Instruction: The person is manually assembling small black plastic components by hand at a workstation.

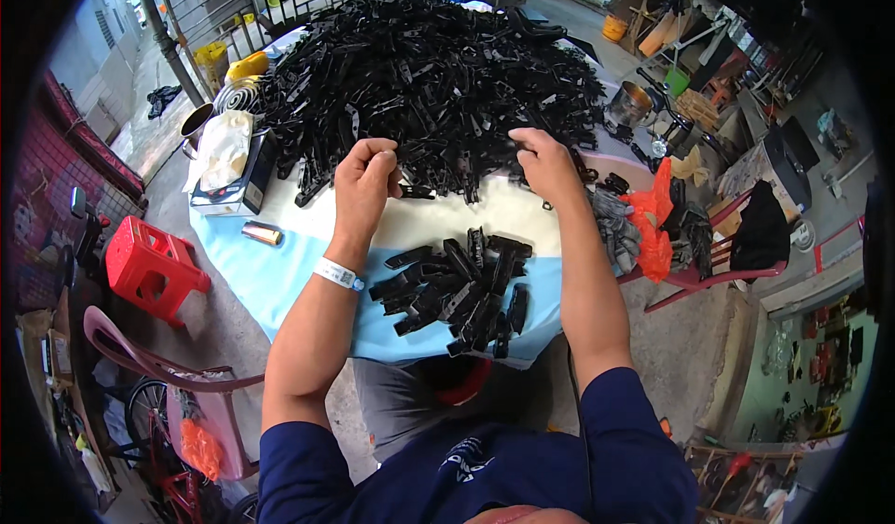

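Observation:
A big heap of small black plastic parts (438, 76) covers the far half of the table, and both my hands are at its near edge. My left hand (365, 174) is closed, thumb pressed to the curled fingers; dark bits show beside it, but what it grips is lost against the heap. My right hand (548, 168) has its thumb and forefinger curled toward each other around something dark and blurred. Between my forearms, near the table's front edge, lies a smaller pile of long black plastic pieces (461, 291).
The table has a pale blue and cream cloth (252, 272). At its left stand a box (233, 193) with a whitish bag on top and a battery-like cylinder (263, 233). A metal cup (629, 104) and an orange bag (653, 212) are at right; a red stool (154, 268) stands left.

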`<act>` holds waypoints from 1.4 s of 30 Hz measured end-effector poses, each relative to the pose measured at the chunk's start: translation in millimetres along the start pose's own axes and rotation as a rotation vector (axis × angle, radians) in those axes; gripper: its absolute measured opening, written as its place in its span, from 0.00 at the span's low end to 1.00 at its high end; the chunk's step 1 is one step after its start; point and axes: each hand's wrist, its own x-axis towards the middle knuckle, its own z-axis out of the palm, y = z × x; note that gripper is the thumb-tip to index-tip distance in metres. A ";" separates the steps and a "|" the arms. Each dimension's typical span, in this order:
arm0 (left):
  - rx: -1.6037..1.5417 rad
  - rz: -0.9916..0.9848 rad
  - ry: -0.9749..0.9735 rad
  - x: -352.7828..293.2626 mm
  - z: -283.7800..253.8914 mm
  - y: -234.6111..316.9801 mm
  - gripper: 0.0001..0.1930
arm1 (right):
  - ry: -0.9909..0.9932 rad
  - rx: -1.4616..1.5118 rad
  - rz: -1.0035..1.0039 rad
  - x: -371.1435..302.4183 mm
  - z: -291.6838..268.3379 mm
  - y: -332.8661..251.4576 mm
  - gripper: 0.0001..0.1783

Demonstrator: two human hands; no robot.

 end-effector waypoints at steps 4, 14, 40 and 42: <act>-0.006 0.014 0.000 -1.3 -0.2 3.2 0.08 | 0.137 0.041 0.013 -0.8 -3.2 -8.3 0.18; 0.025 0.010 -0.030 -2.8 2.6 2.2 0.08 | -0.119 -0.413 -0.062 -8.8 8.2 -34.1 0.11; 0.399 -0.012 -0.438 -13.6 14.7 2.9 0.17 | -0.016 0.104 -0.656 -27.6 12.2 -99.9 0.18; 0.414 -0.006 -0.440 -13.0 14.1 3.5 0.17 | -0.020 0.072 -0.669 -27.4 10.4 -99.8 0.18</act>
